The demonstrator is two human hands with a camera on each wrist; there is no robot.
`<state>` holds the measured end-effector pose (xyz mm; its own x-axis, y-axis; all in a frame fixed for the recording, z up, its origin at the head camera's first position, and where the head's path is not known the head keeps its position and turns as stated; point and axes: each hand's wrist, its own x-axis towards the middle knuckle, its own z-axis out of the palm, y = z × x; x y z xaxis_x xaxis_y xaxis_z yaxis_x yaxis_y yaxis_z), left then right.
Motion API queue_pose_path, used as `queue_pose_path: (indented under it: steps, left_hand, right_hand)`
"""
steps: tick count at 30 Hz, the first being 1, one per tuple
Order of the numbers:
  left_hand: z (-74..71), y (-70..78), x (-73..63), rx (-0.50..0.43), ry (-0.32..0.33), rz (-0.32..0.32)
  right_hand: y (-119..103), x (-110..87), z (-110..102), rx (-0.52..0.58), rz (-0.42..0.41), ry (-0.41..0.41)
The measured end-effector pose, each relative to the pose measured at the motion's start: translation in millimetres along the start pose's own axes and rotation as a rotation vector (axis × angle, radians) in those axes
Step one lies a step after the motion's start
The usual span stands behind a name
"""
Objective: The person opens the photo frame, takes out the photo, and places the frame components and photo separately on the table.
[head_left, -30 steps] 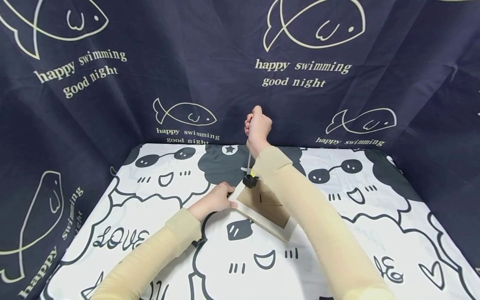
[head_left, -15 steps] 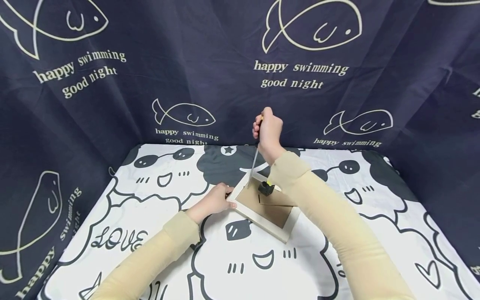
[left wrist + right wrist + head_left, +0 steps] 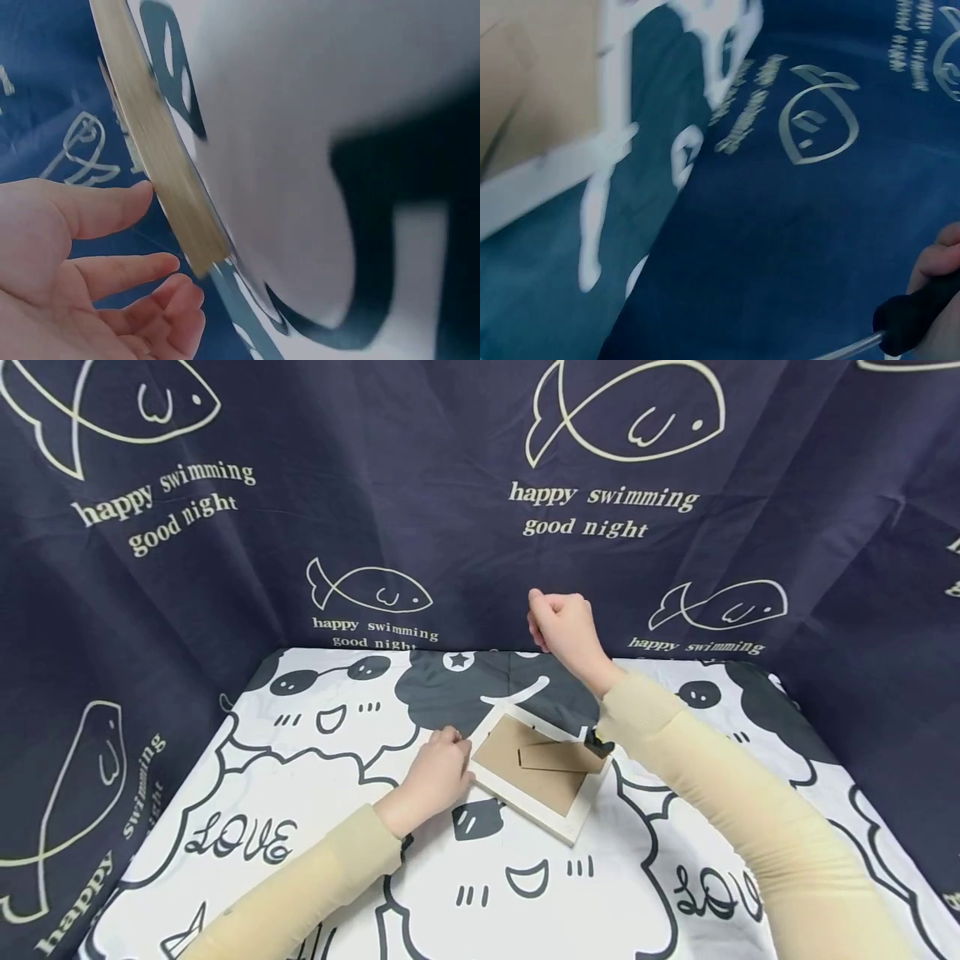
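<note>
A picture frame [image 3: 558,822] with a pale wooden border lies face down, its brown backing board [image 3: 498,750] and stand flap [image 3: 558,757] showing. My left hand [image 3: 438,768] is at its left corner. In the left wrist view, the thumb and index fingertip come right up to the wooden edge [image 3: 161,150], with the fingers loosely bent. Raised beyond the frame to the right, my right hand [image 3: 564,628] grips a screwdriver [image 3: 911,319] by its black handle. Only part of the metal shaft [image 3: 851,349] shows in the right wrist view; the tip is out of sight.
A white cloth [image 3: 337,885] with black cartoon sheep covers the table. Dark blue curtains [image 3: 465,485] with fish drawings hang at the back and both sides. A small black wrist camera [image 3: 598,743] on the right sleeve overlaps the flap's end.
My right hand has moved right with the screwdriver, away from the frame's upper left edge where the shaft reached. My left hand's grip on the corner has loosened. The frame stays nearly in place.
</note>
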<state>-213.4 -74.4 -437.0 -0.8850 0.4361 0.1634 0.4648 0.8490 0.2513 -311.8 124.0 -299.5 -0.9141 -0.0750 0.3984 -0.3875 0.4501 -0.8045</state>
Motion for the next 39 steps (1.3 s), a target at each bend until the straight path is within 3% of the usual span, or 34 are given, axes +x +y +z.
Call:
queue_pose_path:
  steps: [4,16,24,29,34,39]
  left_hand:
    - [-1.0,18.9,-9.5,0.057,0.036,0.083]
    - [8.0,72.5,-31.1,0.14,-0.036,0.287]
    - [20.1,97.7,-29.8,0.216,-0.059,0.403]
    - [24.8,110.7,-24.4,0.281,-0.023,0.471]
    - [30.1,117.1,-17.1,0.32,0.022,0.526]
    - [30.0,118.2,-10.5,0.324,0.003,0.579]
  right_hand:
    - [23,-4.3,-5,-0.216,-0.119,-0.069]
    - [81,-14.0,8,-0.603,-0.207,-0.284]
    - [105,-13.7,29,-0.681,-0.201,-0.425]
    - [114,-13.1,41,-0.736,-0.201,-0.534]
    - [119,-14.4,48,-0.753,-0.204,-0.611]
    - [120,-16.7,52,-0.761,-0.201,-0.676]
